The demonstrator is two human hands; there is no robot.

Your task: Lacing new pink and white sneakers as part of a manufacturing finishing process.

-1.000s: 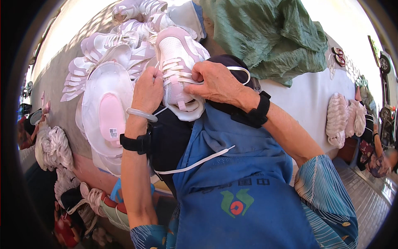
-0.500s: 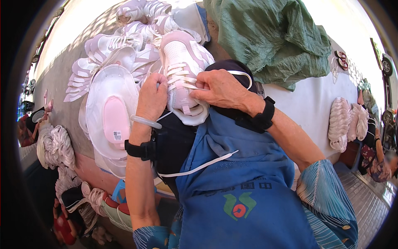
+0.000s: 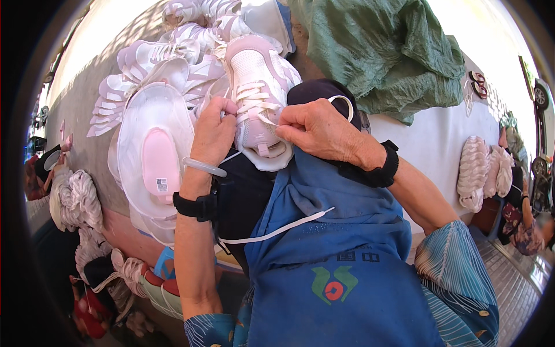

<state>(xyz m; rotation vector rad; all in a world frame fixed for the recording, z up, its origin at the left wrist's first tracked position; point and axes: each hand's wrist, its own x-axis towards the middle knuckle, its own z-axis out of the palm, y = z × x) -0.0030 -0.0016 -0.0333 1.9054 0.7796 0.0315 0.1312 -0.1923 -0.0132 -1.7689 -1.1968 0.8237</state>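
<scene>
A white and pale pink sneaker (image 3: 252,61) rests on my lap, toe pointing away, with white laces crossed over its tongue. My right hand (image 3: 329,134) pinches a white shoelace (image 3: 266,120) and holds it taut from the eyelets. Against the shoe's left side sits my left hand (image 3: 213,132), fingers curled closed; what they grip is hidden. A thin strip of white shows below that hand. Another white lace (image 3: 283,235) lies loose across my blue apron (image 3: 341,231).
Left of my lap stands a clear plastic tray (image 3: 130,156) with a pink insole-shaped piece (image 3: 159,165). Beyond it are piled shoe uppers (image 3: 153,61). A green woven sack (image 3: 381,58) lies far right. Bundled laces (image 3: 78,199) and people sit at both sides.
My right hand has shifted slightly right and down, drawing the pinched lace out from the shoe. My left hand has barely moved.
</scene>
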